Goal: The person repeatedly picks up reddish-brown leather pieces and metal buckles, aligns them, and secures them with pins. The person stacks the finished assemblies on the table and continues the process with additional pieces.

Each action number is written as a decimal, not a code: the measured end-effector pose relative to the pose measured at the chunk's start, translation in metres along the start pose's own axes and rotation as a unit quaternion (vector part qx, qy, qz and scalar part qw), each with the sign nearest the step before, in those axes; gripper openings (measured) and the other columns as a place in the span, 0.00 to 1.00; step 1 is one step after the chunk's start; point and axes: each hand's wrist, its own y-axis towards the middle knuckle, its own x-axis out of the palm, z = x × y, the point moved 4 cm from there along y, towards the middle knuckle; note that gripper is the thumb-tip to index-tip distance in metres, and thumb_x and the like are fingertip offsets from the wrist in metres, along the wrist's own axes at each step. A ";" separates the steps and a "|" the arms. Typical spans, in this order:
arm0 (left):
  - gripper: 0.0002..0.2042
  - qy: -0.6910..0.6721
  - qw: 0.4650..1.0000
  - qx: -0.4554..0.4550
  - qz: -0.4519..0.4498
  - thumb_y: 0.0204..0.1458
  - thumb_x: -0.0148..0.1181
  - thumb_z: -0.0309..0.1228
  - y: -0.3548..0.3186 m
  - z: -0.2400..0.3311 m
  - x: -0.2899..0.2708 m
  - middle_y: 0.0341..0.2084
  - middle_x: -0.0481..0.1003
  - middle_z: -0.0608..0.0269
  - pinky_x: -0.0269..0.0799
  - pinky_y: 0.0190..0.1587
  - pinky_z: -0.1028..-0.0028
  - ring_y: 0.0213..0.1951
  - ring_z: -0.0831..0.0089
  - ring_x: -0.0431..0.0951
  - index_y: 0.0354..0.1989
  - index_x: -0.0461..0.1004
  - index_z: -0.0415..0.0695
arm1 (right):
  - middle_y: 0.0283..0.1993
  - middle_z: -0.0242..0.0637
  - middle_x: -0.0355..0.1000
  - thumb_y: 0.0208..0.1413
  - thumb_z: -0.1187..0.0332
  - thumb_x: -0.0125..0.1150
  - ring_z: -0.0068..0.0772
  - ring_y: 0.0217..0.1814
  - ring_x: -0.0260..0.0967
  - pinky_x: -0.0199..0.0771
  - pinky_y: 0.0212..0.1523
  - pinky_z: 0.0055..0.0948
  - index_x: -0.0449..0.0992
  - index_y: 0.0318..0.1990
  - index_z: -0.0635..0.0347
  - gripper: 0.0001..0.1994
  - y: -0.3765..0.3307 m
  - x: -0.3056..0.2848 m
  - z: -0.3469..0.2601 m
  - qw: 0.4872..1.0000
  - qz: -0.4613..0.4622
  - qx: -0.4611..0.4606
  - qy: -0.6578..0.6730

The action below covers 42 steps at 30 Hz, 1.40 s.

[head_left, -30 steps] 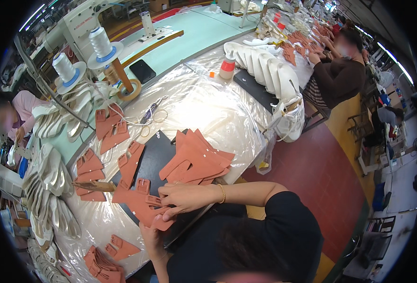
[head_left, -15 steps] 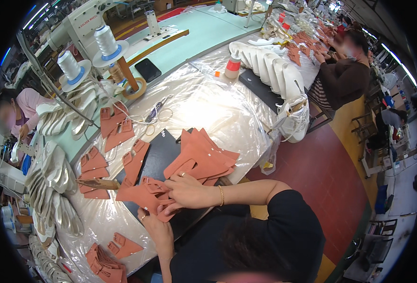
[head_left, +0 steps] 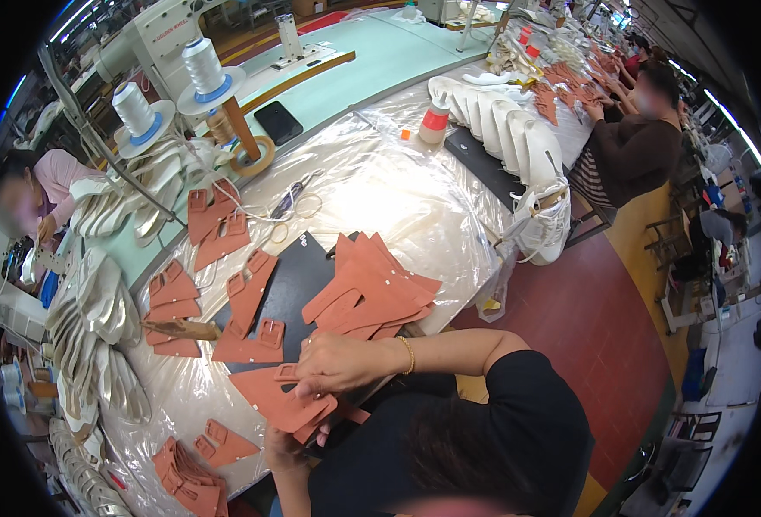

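Observation:
A rust-orange cut shoe piece with a slotted strap end [head_left: 268, 398] is held between my hands, low over the near edge of the plastic-covered table. My right hand [head_left: 335, 360] closes over its slotted end from above. My left hand [head_left: 287, 448] grips its lower edge from beneath, the fingers partly hidden. More orange material shows under the piece. Beyond it, a similar piece [head_left: 251, 345] lies partly on a black board [head_left: 298, 274]. A fanned stack of orange pieces [head_left: 380, 284] sits on the board's right side.
A wooden stick [head_left: 182, 330] lies across orange pieces at left. Another stack [head_left: 182, 478] sits near the front left. Scissors [head_left: 290, 198], a bottle [head_left: 434, 123], a phone [head_left: 277, 123] and thread cones [head_left: 204, 69] stand or lie farther back. White shoe parts [head_left: 96, 319] line the left.
The piece in my hands has moved toward me and down, off the board. One slotted piece now lies uncovered on the board. My left hand has dropped lower.

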 end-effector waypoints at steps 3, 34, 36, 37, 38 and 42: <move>0.28 0.118 0.991 0.015 0.057 0.56 0.55 0.42 -0.006 0.005 0.005 0.38 0.75 0.44 0.68 0.17 0.73 0.20 0.64 0.75 0.55 0.64 0.29 | 0.19 0.41 0.70 0.64 0.49 0.44 0.49 0.26 0.68 0.64 0.31 0.41 0.74 0.20 0.56 0.25 0.004 -0.011 -0.004 0.998 0.024 -0.040 -0.044; 0.35 0.197 0.943 0.191 0.190 0.51 0.63 0.52 -0.010 0.015 0.009 0.40 0.74 0.54 0.62 0.19 0.86 0.22 0.77 0.73 0.57 0.63 0.36 | 0.56 0.38 0.61 0.58 0.64 0.62 0.26 0.52 0.65 0.67 0.49 0.24 0.74 0.50 0.59 0.15 0.013 -0.001 0.007 0.942 0.004 0.056 0.331; 0.33 0.185 0.963 0.130 0.148 0.52 0.63 0.50 -0.010 0.015 0.013 0.41 0.75 0.53 0.62 0.21 0.86 0.22 0.76 0.74 0.56 0.64 0.36 | 0.51 0.37 0.64 0.57 0.65 0.64 0.25 0.48 0.67 0.69 0.46 0.22 0.73 0.48 0.61 0.15 0.013 0.004 0.011 0.894 0.010 0.109 0.434; 0.31 0.211 0.960 0.106 0.151 0.53 0.63 0.49 -0.010 0.016 0.015 0.41 0.75 0.52 0.62 0.21 0.86 0.22 0.76 0.74 0.55 0.65 0.35 | 0.47 0.36 0.66 0.56 0.65 0.65 0.24 0.45 0.68 0.69 0.44 0.22 0.72 0.47 0.61 0.15 0.013 0.005 0.012 0.882 0.008 0.125 0.455; 0.30 0.215 0.960 0.116 0.134 0.53 0.62 0.48 -0.009 0.016 0.020 0.41 0.75 0.52 0.62 0.21 0.86 0.22 0.76 0.74 0.54 0.66 0.35 | 0.44 0.35 0.67 0.55 0.66 0.65 0.23 0.42 0.69 0.69 0.43 0.22 0.71 0.46 0.62 0.14 0.013 0.005 0.015 0.868 0.006 0.141 0.476; 0.25 0.222 0.964 -0.017 0.148 0.55 0.60 0.45 -0.014 0.018 0.030 0.39 0.75 0.51 0.65 0.20 0.83 0.21 0.73 0.74 0.50 0.70 0.34 | 0.49 0.31 0.61 0.52 0.66 0.68 0.24 0.50 0.62 0.63 0.54 0.26 0.70 0.40 0.59 0.14 0.004 0.001 0.026 0.830 -0.065 0.237 0.500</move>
